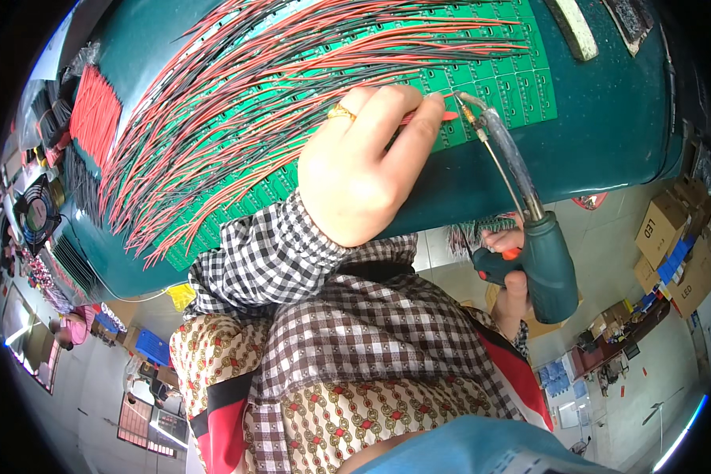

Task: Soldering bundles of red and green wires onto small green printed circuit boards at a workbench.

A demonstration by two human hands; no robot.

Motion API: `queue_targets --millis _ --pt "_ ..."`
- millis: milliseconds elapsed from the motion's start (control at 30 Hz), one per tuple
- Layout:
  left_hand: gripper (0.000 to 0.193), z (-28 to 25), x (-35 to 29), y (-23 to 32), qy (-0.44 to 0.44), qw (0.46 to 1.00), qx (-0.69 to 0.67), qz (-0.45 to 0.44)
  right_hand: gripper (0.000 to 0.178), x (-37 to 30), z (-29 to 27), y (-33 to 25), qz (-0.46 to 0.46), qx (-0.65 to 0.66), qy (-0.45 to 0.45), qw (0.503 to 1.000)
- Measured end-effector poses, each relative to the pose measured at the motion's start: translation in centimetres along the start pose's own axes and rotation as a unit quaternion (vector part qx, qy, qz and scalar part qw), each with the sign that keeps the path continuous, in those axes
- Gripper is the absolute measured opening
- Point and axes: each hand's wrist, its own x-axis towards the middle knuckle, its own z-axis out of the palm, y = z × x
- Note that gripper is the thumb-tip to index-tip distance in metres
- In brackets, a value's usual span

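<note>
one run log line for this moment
left hand: holding red wire over green circuit boards | right hand: gripping soldering gun, tip near left fingers | red and black wires: spread across boards

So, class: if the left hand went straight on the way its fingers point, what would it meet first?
Probably the narrow metal tip of the dark green, pistol-shaped soldering tool, just right of the left hand, though depth is unclear.

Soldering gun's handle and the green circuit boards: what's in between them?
In the head view, the gun's metal barrel and a stretch of dark green tabletop lie between the handle and the green circuit boards.
</note>
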Motion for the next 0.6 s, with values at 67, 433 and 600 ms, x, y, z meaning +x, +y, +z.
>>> queue_targets --millis 67,433,600 --pt "0.034 0.0 0.0 -0.1 0.001 1.000 0.000 -0.001 0.069 0.1 0.1 -0.2 -0.003 -0.015 0.004 1.000" --pt "0.034 0.0 0.0 -0.2 0.005 1.000 -0.004 0.002 0.045 -0.1 -1.0 -0.7 -0.029 -0.013 -0.053 0.998" --pt "0.034 0.0 0.0 -0.2 0.004 1.000 0.002 0.002 0.044 -0.1 -1.1 -0.9 -0.024 -0.025 -0.061 0.998"
